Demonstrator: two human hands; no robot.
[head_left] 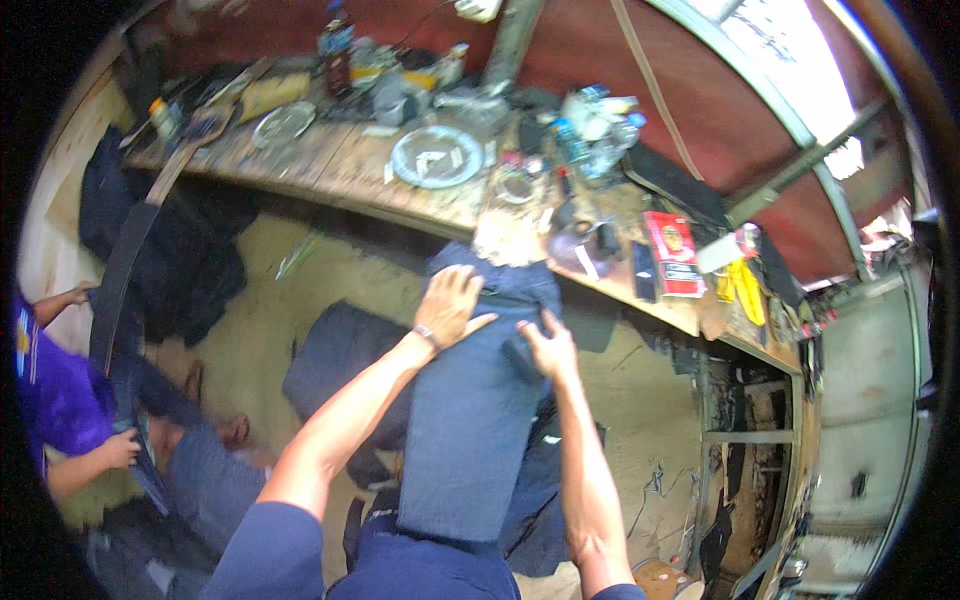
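Observation:
A pair of folded dark blue trousers (465, 430) hangs from the edge of the wooden workbench (345, 180) toward my body, with its waist end up against the bench. My left hand (450, 305) lies flat on the upper part of the cloth, fingers stretched and thumb apart. At the right edge of the trousers, my right hand (550, 348) grips the fabric, thumb on top; some of its fingers are hidden. A bracelet (429, 338) is on my left wrist.
On the bench lie a pale blue plate (436, 157), a dark bottle (337, 55), a red packet (673, 255), a phone-like dark slab (643, 272) and yellow cloth (741, 290). Another person in purple (60, 380) handles dark garments at left. Dark cloth (350, 360) lies below.

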